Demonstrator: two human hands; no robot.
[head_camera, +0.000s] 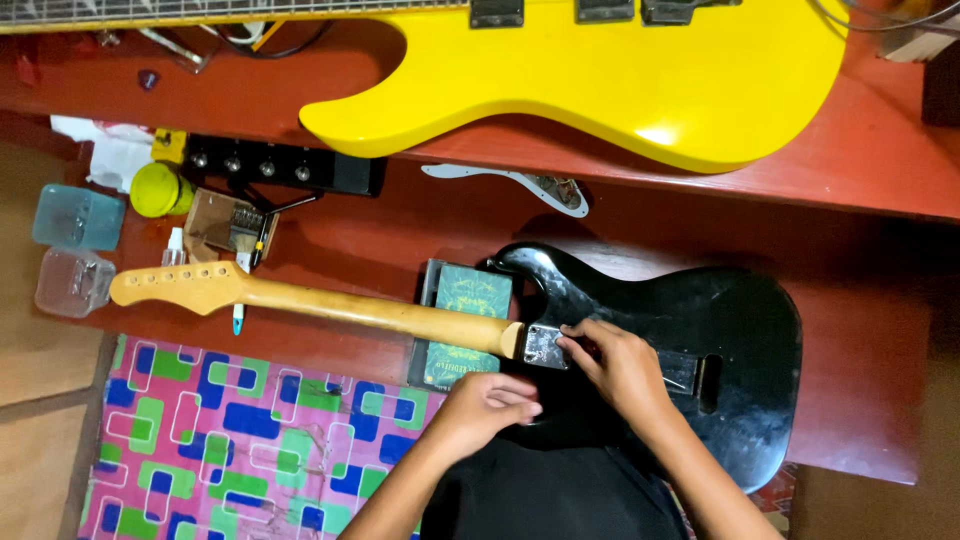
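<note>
A black electric guitar body (700, 340) lies back side up on the red wooden surface, with a light wooden neck (330, 305) reaching left to its headstock (175, 285). A shiny metal neck plate (542, 345) sits at the joint. My right hand (615, 365) rests on the body with its fingertips on that plate. My left hand (485, 405) lies loosely curled on the body's lower edge just below the joint; whether it holds anything small I cannot tell. A green box (462, 325) lies under the neck near the joint.
A yellow guitar body (620, 80) fills the upper shelf. A white pickguard (520, 182), a black box with knobs (280, 165), a yellow round container (155, 190), a brush (245, 225) and two clear plastic tubs (75, 250) lie at left. A colourful patterned mat (240, 440) covers the floor.
</note>
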